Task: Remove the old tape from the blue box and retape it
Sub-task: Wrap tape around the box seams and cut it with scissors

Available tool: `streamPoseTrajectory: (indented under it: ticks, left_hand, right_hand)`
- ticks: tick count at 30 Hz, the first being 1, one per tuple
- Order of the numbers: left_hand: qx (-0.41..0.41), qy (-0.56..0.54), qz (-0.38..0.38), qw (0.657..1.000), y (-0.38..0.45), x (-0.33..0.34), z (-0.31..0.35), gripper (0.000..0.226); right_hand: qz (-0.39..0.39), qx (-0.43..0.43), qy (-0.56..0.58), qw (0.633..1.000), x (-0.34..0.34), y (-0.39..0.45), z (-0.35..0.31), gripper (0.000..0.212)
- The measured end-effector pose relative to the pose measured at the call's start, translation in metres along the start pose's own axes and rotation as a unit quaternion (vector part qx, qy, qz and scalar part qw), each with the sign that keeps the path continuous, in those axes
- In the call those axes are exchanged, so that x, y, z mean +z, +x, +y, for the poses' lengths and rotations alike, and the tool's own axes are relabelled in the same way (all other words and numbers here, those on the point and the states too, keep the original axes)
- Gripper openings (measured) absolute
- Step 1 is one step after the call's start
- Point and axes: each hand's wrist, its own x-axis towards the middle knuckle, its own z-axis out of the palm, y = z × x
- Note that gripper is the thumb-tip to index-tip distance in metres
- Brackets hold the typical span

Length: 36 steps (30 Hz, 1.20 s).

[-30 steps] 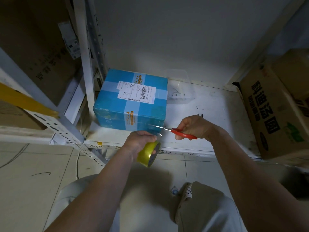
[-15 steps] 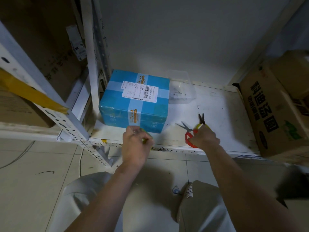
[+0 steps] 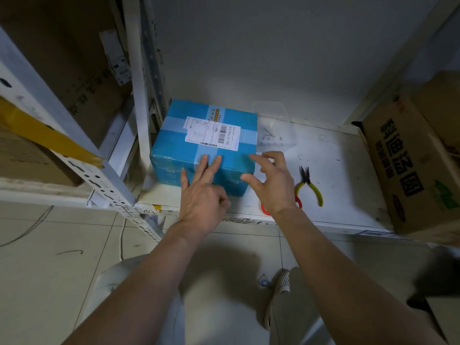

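Blue box (image 3: 204, 145): sits at the left end of the white shelf (image 3: 336, 175), close to the front edge.
My left hand (image 3: 202, 197): fingers straight, tips flat on the box's front, on the clear tape.
My right hand (image 3: 273, 180): fingers spread wide, holding nothing, by the box's right front corner.
Pliers (image 3: 310, 186): on the shelf, right of my right hand.

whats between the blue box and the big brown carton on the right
In the head view, yellow-handled pliers lie on the white shelf between the blue box and the brown carton; the right hand hovers nearer the box.
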Motion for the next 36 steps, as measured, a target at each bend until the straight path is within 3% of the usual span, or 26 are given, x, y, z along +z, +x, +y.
streamPoseTrajectory:
  ticks: [6, 10, 13, 18, 22, 28, 33, 36]
  left_hand:
    - [0.0, 0.008, -0.032, 0.999, 0.001, -0.005, -0.003, 0.012]
    - [-0.002, -0.001, -0.041, 0.999, -0.002, -0.005, -0.002, 0.012]
    - [-0.002, -0.008, -0.045, 0.999, -0.002, -0.006, -0.002, 0.014]
    - [-0.005, -0.016, -0.048, 0.999, -0.002, -0.005, -0.003, 0.015]
    - [-0.005, -0.025, -0.041, 0.999, -0.002, -0.004, -0.002, 0.014]
    - [-0.003, -0.026, -0.034, 0.999, -0.001, -0.001, -0.001, 0.013]
    - [-0.011, -0.036, -0.031, 0.999, -0.002, 0.0, 0.005, 0.014]
    - [-0.006, -0.028, -0.037, 0.999, -0.001, -0.001, 0.006, 0.013]
  right_hand:
    - [-0.007, -0.043, -0.047, 0.998, 0.007, 0.006, 0.002, 0.043]
    - [-0.033, -0.026, -0.081, 0.996, 0.015, 0.002, 0.002, 0.056]
    - [-0.004, -0.007, -0.101, 0.995, 0.018, 0.007, -0.012, 0.069]
    - [0.019, 0.0, -0.112, 0.994, 0.02, 0.009, -0.017, 0.061]
    - [0.018, 0.021, -0.117, 0.993, 0.019, 0.01, -0.023, 0.07]
    - [-0.035, -0.009, -0.089, 0.995, 0.007, 0.009, -0.012, 0.046]
    - [-0.052, 0.004, -0.083, 0.995, 0.004, 0.009, -0.009, 0.052]
    - [-0.04, 0.005, -0.079, 0.996, 0.004, 0.008, -0.004, 0.044]
